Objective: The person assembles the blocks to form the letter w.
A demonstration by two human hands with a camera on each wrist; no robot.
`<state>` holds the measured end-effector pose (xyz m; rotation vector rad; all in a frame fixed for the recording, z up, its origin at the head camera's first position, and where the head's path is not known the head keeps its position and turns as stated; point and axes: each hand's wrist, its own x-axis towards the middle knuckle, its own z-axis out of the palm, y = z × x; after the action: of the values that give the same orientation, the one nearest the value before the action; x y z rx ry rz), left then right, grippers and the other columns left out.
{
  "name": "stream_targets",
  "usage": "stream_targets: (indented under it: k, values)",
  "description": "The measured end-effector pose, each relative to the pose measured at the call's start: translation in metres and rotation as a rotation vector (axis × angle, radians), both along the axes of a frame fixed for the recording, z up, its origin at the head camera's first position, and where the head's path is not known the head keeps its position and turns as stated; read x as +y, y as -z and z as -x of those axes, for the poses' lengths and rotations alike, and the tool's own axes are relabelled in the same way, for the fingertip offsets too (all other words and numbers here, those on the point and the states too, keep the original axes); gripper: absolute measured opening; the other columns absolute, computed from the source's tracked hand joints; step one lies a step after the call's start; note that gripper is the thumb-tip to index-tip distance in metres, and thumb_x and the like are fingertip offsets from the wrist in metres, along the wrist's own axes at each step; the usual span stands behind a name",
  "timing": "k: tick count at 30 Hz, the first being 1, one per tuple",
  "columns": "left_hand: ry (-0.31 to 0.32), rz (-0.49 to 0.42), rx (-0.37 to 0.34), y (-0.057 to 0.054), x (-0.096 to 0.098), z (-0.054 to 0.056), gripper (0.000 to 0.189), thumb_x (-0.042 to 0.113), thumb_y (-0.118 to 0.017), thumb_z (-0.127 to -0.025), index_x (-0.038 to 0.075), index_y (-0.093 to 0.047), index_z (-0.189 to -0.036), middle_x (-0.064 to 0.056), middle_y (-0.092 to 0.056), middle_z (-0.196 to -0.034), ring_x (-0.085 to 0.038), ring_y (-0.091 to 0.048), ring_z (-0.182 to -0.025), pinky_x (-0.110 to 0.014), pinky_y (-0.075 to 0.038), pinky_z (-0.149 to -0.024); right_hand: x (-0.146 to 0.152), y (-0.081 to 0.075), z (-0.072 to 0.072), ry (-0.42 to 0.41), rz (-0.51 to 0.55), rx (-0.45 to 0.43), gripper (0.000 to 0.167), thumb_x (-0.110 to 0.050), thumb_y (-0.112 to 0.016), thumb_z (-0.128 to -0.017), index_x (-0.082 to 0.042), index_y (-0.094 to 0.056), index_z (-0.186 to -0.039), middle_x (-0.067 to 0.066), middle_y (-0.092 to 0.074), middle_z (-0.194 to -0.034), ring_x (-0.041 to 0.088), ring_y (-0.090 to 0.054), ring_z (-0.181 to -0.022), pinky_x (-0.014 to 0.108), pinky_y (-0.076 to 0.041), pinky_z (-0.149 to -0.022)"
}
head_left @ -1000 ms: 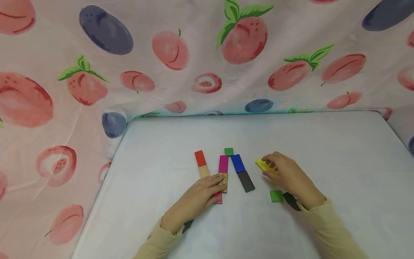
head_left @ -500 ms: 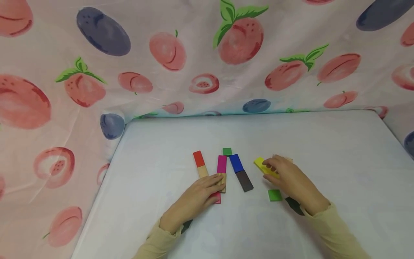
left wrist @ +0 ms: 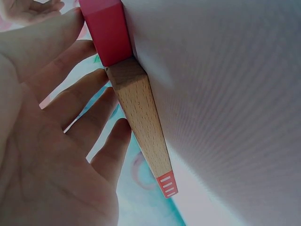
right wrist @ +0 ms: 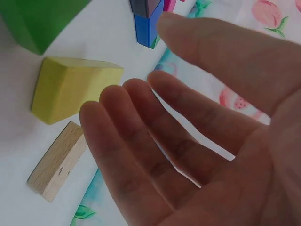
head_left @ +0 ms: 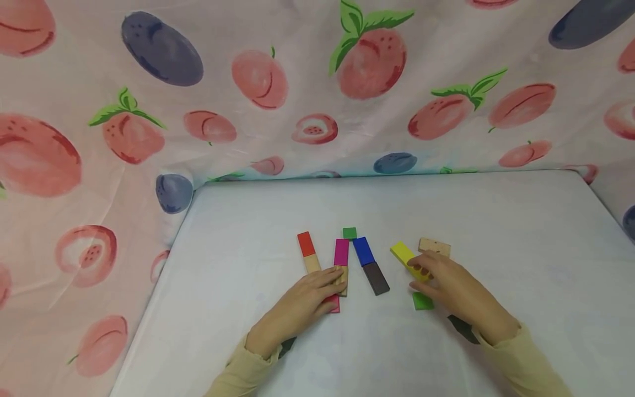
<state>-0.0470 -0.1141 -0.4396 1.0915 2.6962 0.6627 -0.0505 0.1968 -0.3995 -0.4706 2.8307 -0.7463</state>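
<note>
My left hand (head_left: pixel 292 303) rests its outstretched fingertips against a light wooden block and a pinkish-red block. In the left wrist view the thumb and fingers lie along the side of the pinkish-red block (left wrist: pixel 107 35) and the wooden block (left wrist: pixel 141 113), with a red block (left wrist: pixel 167 183) beyond. My right hand (head_left: pixel 461 286) is over the near end of a yellow block (head_left: pixel 403 252), fingers loosely bent. In the right wrist view nothing lies between its thumb and fingers; the yellow block (right wrist: pixel 70 87) sits beyond the fingertips. A green block (head_left: pixel 423 301) is partly under this hand.
Between the hands a magenta block (head_left: pixel 342 252) lies in line with a wooden one. Beside it, a blue block (head_left: pixel 364 251) meets a dark brown block (head_left: pixel 377 278). A small green block (head_left: pixel 349 233) lies behind. A knotty wooden block (head_left: pixel 434 246) is beyond the yellow one.
My right hand has drawn back toward me and to the right, uncovering more of the yellow block and the wooden block behind it. The left hand has stayed in place.
</note>
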Motion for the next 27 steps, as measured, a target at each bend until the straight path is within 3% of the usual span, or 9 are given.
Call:
stream_targets:
  k: [9,27]
  values:
    - [-0.002,0.007,0.004,0.001,0.0,0.0,0.047,0.022,-0.066,-0.097,0.01,-0.056,-0.141,-0.004,-0.042,-0.156,-0.023,-0.039,-0.144,-0.042,-0.034,-0.118,0.007,0.006,-0.004,-0.094,0.024,-0.024,0.033,-0.014,-0.079,-0.083,-0.003,-0.068,-0.113,0.005,-0.065,-0.105,0.016,-0.061,-0.089,0.036,-0.056,-0.076]
    - [0.004,0.011,0.01,0.001,-0.001,0.0,0.046,0.023,-0.065,-0.097,0.01,-0.057,-0.141,-0.005,-0.042,-0.156,-0.023,-0.039,-0.144,-0.041,-0.034,-0.118,0.017,0.016,-0.01,-0.119,0.022,-0.108,0.029,-0.009,-0.083,-0.077,-0.007,-0.069,-0.103,-0.003,-0.067,-0.098,0.009,-0.061,-0.082,0.029,-0.056,-0.072]
